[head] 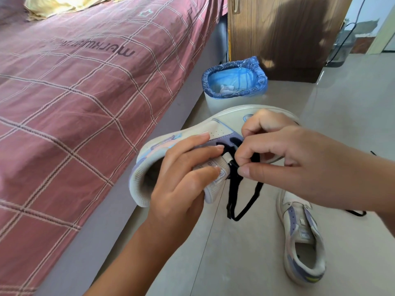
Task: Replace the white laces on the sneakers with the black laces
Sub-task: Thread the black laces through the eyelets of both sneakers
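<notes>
I hold a cream sneaker [222, 127] with purple and blue trim in the air, toe pointing away. My left hand [181, 174] grips its tongue and collar, thumb inside the opening. My right hand [277, 154] pinches a black lace [245, 201] at the eyelets beside the tongue; the lace's loose ends hang down below the shoe. A second matching sneaker [303, 246] lies on the floor at the lower right with no lace in it. Another bit of black lace [357, 213] shows on the floor under my right forearm. No white lace is in view.
A bed with a pink checked cover [74, 99] fills the left side. A small bin lined with a blue bag [235, 82] stands on the tiled floor beyond the shoe. A wooden cabinet [282, 33] is behind it, and a cable runs down at the far right.
</notes>
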The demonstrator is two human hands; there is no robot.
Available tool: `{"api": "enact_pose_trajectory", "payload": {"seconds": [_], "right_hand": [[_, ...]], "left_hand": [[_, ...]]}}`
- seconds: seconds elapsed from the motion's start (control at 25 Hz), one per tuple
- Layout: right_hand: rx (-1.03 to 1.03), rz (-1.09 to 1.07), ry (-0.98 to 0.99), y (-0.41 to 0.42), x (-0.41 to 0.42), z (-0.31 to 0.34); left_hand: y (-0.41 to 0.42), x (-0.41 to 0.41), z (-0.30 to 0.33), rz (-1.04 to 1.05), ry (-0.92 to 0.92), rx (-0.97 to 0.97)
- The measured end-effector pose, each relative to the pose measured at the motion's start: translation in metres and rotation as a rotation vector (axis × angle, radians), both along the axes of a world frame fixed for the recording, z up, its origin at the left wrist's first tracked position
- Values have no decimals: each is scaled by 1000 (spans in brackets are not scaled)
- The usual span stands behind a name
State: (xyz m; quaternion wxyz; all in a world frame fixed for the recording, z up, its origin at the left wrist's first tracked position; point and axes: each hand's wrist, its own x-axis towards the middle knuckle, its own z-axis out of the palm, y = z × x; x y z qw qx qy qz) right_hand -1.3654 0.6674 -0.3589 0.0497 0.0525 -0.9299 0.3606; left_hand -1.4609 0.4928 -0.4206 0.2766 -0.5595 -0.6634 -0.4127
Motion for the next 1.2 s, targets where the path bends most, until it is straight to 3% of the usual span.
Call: {"api": "enact_pose_trajectory", "payload": {"seconds": [0.12,0.24,0.36,0.52,0.92,1.2], "right_hand": [[25,-26,17,-3,-1,-4],[111,-131,194,-15,-2,-18],[35,-250,303,-23,-1,-28],[-72,-234,307,-22,-2,-29],[63,-260,561,-28,-4,-42],[176,-312,573,-18,-4,-34]], "left_hand": [[-1,-1,1,-12,16,-24],[0,-2,0,14,2,0],[-1,-2,0,18,2,15],[-3,-4,-1,-13,-35,8],[-6,-8,-3,-61,-81,1],[-4,-8,2,-105,-61,-3]]}}
